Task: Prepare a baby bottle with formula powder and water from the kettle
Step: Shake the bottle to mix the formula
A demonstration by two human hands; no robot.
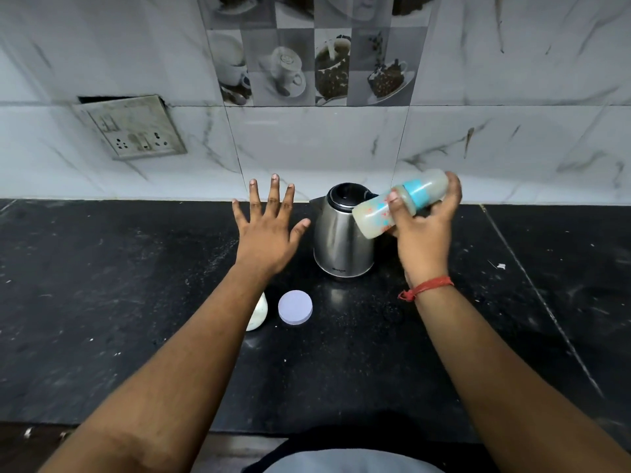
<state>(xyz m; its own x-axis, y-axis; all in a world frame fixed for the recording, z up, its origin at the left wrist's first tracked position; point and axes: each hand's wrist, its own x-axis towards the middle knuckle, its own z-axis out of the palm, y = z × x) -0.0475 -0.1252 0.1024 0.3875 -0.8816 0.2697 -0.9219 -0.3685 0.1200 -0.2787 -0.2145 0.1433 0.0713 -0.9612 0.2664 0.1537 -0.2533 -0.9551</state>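
My right hand grips a baby bottle with a blue collar and a clear cap, tilted almost sideways in the air, base to the left. Milky liquid fills it. Just behind and left of it stands a steel kettle on the black counter, its black top rim showing. My left hand hovers flat with fingers spread, left of the kettle, holding nothing. A pale container with whitish contents is mostly hidden under my left forearm. Its round lilac lid lies flat beside it.
The black stone counter runs to a marble-tiled wall. A loose socket plate hangs on the wall at the left. A small white scrap lies on the counter at the right.
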